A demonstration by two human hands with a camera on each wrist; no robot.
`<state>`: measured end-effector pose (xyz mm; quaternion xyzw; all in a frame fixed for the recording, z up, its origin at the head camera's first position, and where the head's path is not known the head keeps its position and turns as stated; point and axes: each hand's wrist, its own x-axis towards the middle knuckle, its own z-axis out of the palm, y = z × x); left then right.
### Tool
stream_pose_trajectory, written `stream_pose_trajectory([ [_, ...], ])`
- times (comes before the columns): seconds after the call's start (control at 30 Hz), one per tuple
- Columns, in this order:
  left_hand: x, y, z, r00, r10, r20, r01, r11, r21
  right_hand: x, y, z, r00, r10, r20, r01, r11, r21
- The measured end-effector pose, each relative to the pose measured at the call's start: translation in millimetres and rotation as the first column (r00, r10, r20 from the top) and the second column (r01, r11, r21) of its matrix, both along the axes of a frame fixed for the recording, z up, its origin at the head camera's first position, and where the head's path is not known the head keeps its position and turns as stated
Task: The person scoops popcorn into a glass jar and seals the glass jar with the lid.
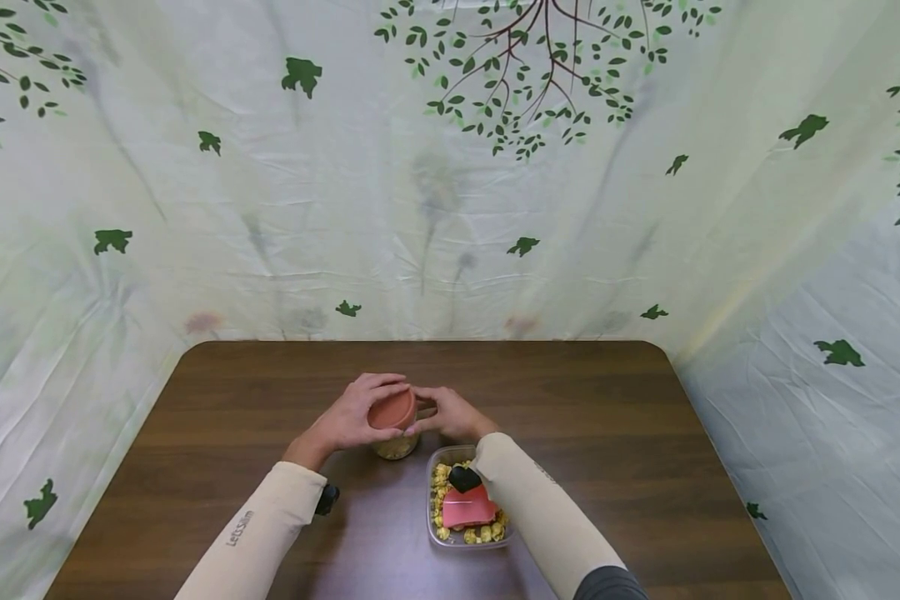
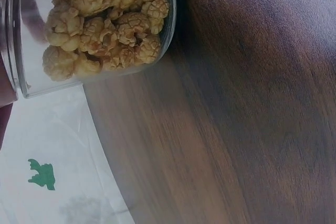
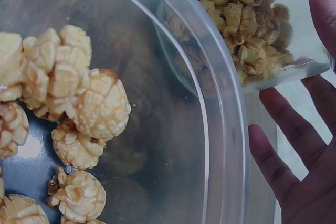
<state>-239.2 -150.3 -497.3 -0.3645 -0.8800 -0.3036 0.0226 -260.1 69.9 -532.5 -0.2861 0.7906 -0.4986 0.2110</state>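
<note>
A clear jar (image 1: 396,448) with caramel popcorn in its lower part stands on the table, a round terracotta-coloured lid (image 1: 392,408) over its mouth. My left hand (image 1: 360,412) grips the lid from the left, fingers over the far edge and thumb along the near one. From the other side, my right hand (image 1: 453,414) holds the jar near its neck, thumb and fingers on opposite sides. Popcorn (image 2: 105,22) shows through the jar wall in the left wrist view, where the lid is out of sight. Spread fingers (image 3: 289,129) appear beside the jar in the right wrist view.
Below my right wrist sits a clear plastic tub (image 1: 433,533) of popcorn. A pink scoop (image 1: 467,507) lies in it, partly covered by my sleeve and wrist camera. The brown wooden table (image 1: 585,417) meets a leaf-printed cloth (image 1: 390,208) at its back and sides.
</note>
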Motion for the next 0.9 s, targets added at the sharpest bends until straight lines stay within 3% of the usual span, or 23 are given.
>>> stream_pose_trajectory([
  [0.47,-0.7,1.0,1.7,1.000,-0.018,-0.025,0.016,0.999,-0.046,-0.7,0.4,-0.3,0.999,-0.032,0.007,0.032,0.999,0.013],
  [0.9,-1.5,-0.6,-3.5,0.999,-0.034,-0.042,0.033,0.999,-0.011,0.2,0.9,-0.5,0.999,-0.035,0.006,0.034,0.999,0.031],
])
